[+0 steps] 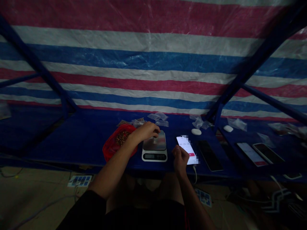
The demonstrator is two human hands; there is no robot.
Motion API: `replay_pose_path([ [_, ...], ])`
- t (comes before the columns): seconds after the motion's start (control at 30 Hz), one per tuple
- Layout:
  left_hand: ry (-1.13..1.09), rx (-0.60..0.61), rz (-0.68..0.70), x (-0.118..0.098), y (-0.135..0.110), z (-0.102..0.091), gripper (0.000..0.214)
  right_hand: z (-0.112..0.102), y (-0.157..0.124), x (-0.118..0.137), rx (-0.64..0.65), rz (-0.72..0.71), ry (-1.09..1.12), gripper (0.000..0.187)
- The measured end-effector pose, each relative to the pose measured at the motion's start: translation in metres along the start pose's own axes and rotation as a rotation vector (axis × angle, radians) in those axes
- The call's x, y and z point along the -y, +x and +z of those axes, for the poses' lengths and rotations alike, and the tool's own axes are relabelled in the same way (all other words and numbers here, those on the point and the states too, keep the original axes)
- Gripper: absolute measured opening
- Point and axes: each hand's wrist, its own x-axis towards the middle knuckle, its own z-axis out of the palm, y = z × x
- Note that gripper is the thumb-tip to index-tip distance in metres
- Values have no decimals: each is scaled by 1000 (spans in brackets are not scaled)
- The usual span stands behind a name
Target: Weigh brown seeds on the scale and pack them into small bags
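Boxy scale (154, 147), smooth metal top, lower centre; crinkled red bag (108, 147) adjacent, left. Left hand (151, 129) arches over plate; right hand (181, 157) curls by flat phone (186, 145). Both grips: cannot tell.

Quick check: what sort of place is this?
Probably a makeshift workspace: striped plastic sheeting behind a long blue worktop, which carries a digital scale and a lit phone.

Woven-looking plastic, creased and faintly glossy, in the striped sheeting (148, 58); smooth, painted-looking metal in the blue post (226, 93). Dull silvery metal on the weighing pan (160, 144); smooth white plastic around the scale housing (154, 157). Thin, wrinkled red plastic in the bag (109, 144); clear, shiny film in the packets (161, 123); smooth glass on the dark phone (210, 155); matt black cloth in the sleeve (82, 207).
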Motion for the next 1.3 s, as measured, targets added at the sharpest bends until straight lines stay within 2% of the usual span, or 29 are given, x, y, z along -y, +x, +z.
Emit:
replay_pose_path([
  [0.23, 96, -86, 43, 4, -3, 8, 16, 0, 0, 4, -1, 4, -26, 58],
  [0.47, 34, -172, 55, 6, -13, 16, 14, 1, -1, 9, -4, 2, -55, 59],
  [0.6, -61, -293, 75, 12, -24, 14, 20, 0, 0, 8, -5, 2, -39, 59],
  [0.7, -56, -391, -21, 27, -39, 8, 26, 1, 0, 9, -6, -13, -11, 59],
  [0.77, 5, -358, -116, 42, -49, 6, 28, 1, 0, 10, -1, -15, 3, 59],
  [0.83, 80, -261, -191, 56, -57, 7, 31, 1, 1, 11, 6, -16, 9, 59],
  [0.9, 132, -181, -236, 68, -60, 12, 31, 2, 1, 12, 13, -20, 8, 60],
  [1.0, 158, -141, -270, 80, -59, 22, 30, 1, 1, 13, 14, -29, 7, 59],
  [1.13, 170, -130, -283, 84, -54, 31, 29, 2, 1, 12, 10, -37, 7, 60],
  [1.3, 146, -157, -283, 76, -54, 24, 21, 2, 1, 9, -7, -32, 23, 59],
])
